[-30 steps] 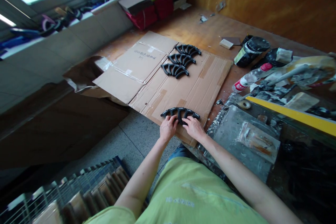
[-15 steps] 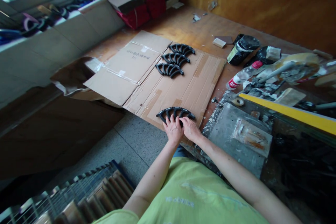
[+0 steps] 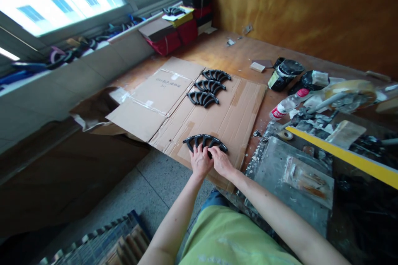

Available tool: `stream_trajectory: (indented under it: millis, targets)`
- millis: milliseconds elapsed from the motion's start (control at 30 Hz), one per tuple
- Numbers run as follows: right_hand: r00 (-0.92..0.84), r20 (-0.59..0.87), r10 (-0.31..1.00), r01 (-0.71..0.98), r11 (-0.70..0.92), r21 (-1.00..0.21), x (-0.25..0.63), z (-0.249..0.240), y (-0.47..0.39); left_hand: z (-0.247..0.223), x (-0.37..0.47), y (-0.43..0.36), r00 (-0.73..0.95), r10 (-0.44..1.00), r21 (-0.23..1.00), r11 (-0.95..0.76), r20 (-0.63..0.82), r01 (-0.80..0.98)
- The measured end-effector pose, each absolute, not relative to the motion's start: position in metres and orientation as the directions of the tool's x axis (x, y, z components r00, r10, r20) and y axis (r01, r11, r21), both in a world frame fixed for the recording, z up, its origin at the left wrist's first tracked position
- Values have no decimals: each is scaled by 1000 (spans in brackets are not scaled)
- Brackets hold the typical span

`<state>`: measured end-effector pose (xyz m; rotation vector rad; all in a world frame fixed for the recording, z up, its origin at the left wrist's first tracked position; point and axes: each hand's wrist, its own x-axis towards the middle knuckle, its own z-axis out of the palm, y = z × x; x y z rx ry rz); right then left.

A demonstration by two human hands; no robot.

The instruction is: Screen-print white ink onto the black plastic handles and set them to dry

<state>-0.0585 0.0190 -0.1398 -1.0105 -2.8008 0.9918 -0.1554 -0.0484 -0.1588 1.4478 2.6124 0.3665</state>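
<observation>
At the near edge of the flattened cardboard point(image 3: 231, 112) lies a black, curved, fan-shaped piece point(image 3: 205, 137) with an outer rim and spokes. My left hand point(image 3: 200, 162) grips its near side, fingers bent over the spokes. Beside it, my right hand point(image 3: 221, 161) is closed at the inner right part, thumb and fingers together. Both hands hide the piece's inner end. Farther back on the cardboard rest three similar black fan-shaped pieces point(image 3: 207, 87) in a row.
Right of the cardboard stand a black paint-smeared tub point(image 3: 287, 73) and a plastic bottle with a red label point(image 3: 289, 103). A yellow-edged bar point(image 3: 342, 155) crosses the stained grey board point(image 3: 267, 174). Red bundles point(image 3: 164, 41) sit by the window.
The camera has tilted up, so more window shows and the table sits lower in view. Both hands stay on the near black piece, with little visible change in grip.
</observation>
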Motion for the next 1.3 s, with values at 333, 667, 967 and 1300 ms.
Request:
stream_trajectory:
  millis: [333,667,967,1300]
  targets:
    - [-772,-157,616,549,521,-653,-35,-104,20,-164,-236,7,-550,835,248,527,29,813]
    - [-515,-120,849,653,297,-697,77,-75,14,-156,-285,66,-561,827,246,549,-25,799]
    - [140,-56,989,941,-150,-303,318,-74,1,-185,-190,1,-588,807,423,516,51,745]
    - [163,2,987,986,-162,-41,409,-117,-9,-125,-40,-19,-344,938,595,254,41,763]
